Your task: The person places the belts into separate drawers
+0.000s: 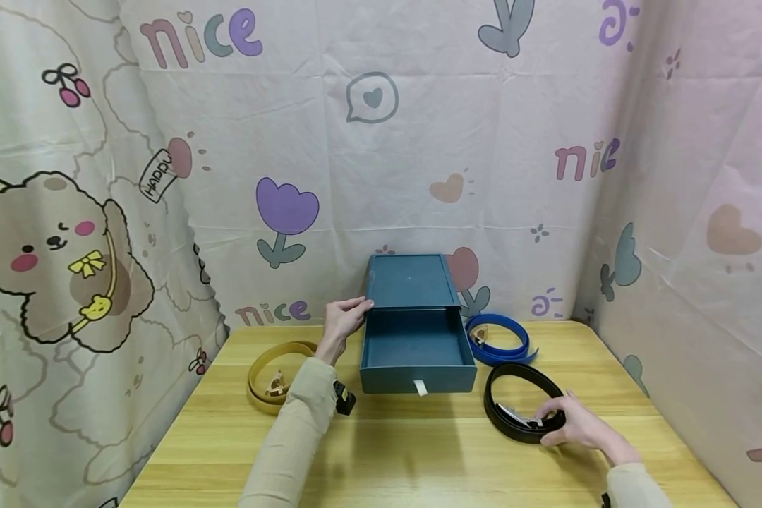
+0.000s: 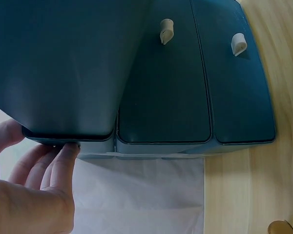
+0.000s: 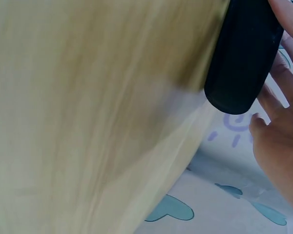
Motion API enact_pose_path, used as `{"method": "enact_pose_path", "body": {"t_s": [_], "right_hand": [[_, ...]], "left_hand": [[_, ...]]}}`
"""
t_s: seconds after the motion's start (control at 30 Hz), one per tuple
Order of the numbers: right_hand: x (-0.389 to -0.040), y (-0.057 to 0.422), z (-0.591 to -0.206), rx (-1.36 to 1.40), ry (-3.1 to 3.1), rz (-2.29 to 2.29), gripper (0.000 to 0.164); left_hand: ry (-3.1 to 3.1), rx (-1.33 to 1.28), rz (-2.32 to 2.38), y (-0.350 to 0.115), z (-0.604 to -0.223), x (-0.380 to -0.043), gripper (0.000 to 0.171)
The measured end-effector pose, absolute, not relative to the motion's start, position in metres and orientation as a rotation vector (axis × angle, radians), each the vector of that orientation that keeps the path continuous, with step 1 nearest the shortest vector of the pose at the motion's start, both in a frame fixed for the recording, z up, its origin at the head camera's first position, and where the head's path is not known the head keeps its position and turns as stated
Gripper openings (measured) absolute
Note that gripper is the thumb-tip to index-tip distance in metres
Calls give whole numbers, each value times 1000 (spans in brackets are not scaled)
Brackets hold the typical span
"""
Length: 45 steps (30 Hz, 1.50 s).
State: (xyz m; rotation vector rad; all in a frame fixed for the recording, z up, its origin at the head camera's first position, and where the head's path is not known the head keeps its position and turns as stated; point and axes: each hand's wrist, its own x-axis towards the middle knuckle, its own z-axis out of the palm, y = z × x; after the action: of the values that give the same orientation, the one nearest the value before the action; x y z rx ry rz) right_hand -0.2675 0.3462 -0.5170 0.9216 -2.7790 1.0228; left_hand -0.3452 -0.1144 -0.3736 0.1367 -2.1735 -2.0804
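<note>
A blue-green drawer box stands at the back of the table with its top drawer pulled out and nothing inside. My left hand holds the box's upper left edge; in the left wrist view, thumb and fingers of that hand lie about its corner. A coiled black belt with a silvery buckle is at the front right. Its right side is gripped by my right hand. In the right wrist view the belt stands on edge against the fingers, and its buckle is hidden.
A coiled blue belt lies right of the drawer, behind the black one. Left of my left forearm is a coiled tan belt, partly covered by the arm. Two lower drawers are closed. Printed curtains surround the wooden table.
</note>
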Motion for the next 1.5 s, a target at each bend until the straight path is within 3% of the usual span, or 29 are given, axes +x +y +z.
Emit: {"method": "enact_pose_path", "body": {"t_s": [0.6,1.27,1.5], "right_hand": [[-272,344,-520,1001,-2766,1078,34],[-264,344,-518,866,-2785,1023,35],[-267,341,-518,1045,-2570,1223,31]], "left_hand": [[-2173,140,-2077,-115,-375,-345,40],[-2161,109,-2076,-115,-375,-345,40],[-2177,135,-2074,-114,-374,-346,42]]}}
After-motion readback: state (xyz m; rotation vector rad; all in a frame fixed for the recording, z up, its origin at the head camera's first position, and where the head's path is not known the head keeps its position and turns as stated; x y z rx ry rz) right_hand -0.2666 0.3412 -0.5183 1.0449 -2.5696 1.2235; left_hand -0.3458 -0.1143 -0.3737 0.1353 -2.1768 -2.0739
